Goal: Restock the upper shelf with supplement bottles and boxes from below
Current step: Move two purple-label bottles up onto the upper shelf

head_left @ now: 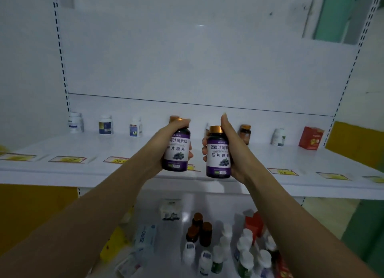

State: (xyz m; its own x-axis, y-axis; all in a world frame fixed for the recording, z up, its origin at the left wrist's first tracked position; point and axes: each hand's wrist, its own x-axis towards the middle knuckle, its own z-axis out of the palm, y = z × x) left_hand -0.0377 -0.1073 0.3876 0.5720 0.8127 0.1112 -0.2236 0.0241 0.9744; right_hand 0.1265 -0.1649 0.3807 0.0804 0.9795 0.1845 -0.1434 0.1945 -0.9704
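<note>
At the front edge of the upper shelf (pixel 62 144), both hands are raised side by side, apart, each clamped on one bottle. The left hand (pixel 166 135) wraps the left purple bottle (pixel 177 151), fingers curled over its cap. The right hand (pixel 231 147) grips the right purple bottle (pixel 218 153) from the side, one finger pointing up. Both bottles are upright, in the air just before the shelf lip, not yet set down. Progress, my read: early to middle. The shelf has only one sparse back row, items well apart: three white bottles (pixel 105 125) to the left, an amber jar (pixel 244 133), a white-and-green bottle (pixel 278 137), and a red box (pixel 310 138). A gold cap (pixel 174 118) peeks behind the left hand, likely the same product; it is mostly hidden, so I can't confirm. The lower shelf (pixel 158 207) is crowded with white stock bottles (pixel 243 248), brown bottles (pixel 199 230), an orange-red box (pixel 254 223) and a pale box reading ZERO (pixel 144 238), so plenty is left to move up. Materials: the purple bottles are dark, glossy cylinders, plastic or glass I can't tell, with metallic gold screw caps and white-and-purple labels printed with blueberries; probably slick to hold. The shelf is smooth, white and looks like painted metal, with slotted uprights at the sides. Yellow price tags (pixel 68 159) lie flat along the front strip. The boxes look like cardboard, square-edged.
</note>
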